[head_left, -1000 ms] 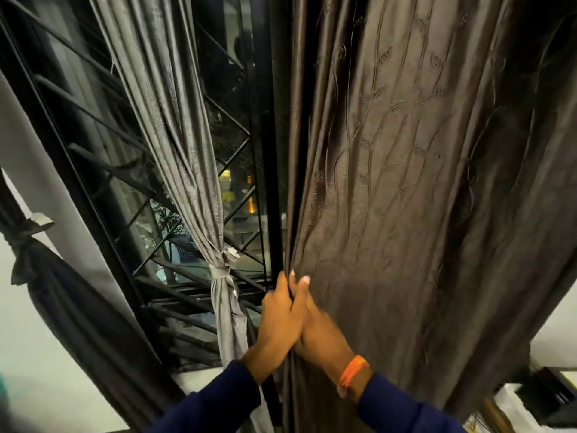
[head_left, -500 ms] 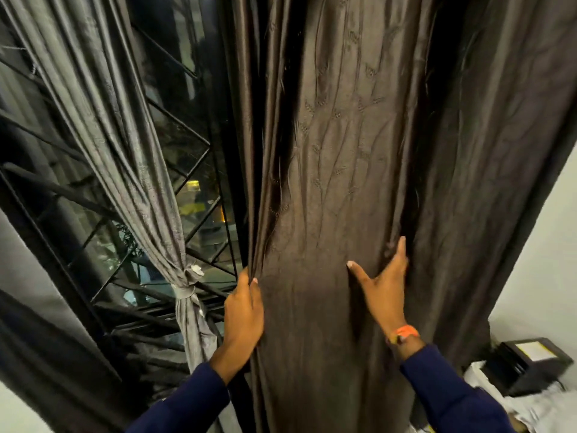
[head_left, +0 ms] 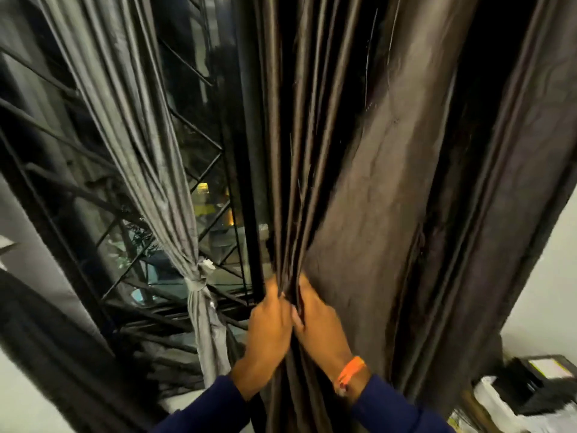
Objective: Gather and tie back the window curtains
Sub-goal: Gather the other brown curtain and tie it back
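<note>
Your left hand [head_left: 271, 328] and right hand [head_left: 321, 323] meet side by side at the lower centre of the head view, both closed on the gathered left edge of the dark brown curtain [head_left: 384, 195]. The fingers of the left hand curl round the bunched pleats from the left, and the right hand's fingers curl into the same folds from the right, so the 2 hands touch at the knuckles; motion blur hides the individual fingertips. The dark brown curtain hangs from the top of the frame down past both wrists, its pleats converging at your grip and its right portion still falling loose and wide. An orange wristband [head_left: 351, 370] sits on the right wrist, above a navy sleeve [head_left: 396, 410]. To the left, a grey curtain [head_left: 131, 126] hangs already knotted with a tie [head_left: 196, 281] in front of the black window grille [head_left: 199, 142]. A black box [head_left: 543, 379] lies at the lower right, beside the pale wall [head_left: 543, 276].
</note>
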